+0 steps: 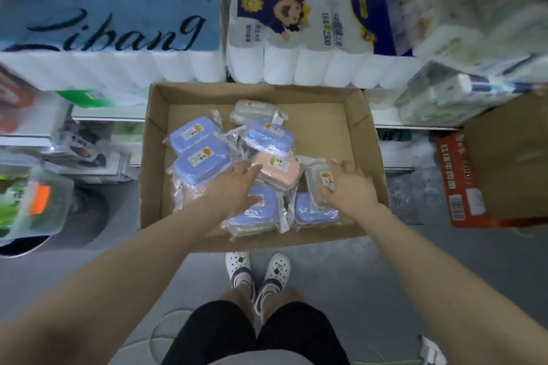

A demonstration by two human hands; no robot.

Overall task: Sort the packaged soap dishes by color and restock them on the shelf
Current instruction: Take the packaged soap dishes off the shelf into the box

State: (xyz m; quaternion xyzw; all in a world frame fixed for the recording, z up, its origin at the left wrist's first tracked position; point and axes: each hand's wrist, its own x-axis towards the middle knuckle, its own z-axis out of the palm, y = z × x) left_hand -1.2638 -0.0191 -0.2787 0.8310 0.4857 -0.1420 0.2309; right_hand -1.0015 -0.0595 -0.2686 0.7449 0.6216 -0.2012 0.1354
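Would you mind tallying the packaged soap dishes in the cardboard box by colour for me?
Counting what shows in the box; some may be hidden underneath.
Blue soap dishes: 5
Pink soap dish: 1
Pale grey-white soap dishes: 2, one under the right hand
Total: 8

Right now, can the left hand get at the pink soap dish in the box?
Probably yes. The left hand lies open beside the pink soap dish, whose top is bare in the open box. The right hand is off to its right.

I read "Libang" on the blue plastic-wrapped tissue-roll pack (109, 13) — "2500" on the white cartoon-printed roll pack (314, 29).
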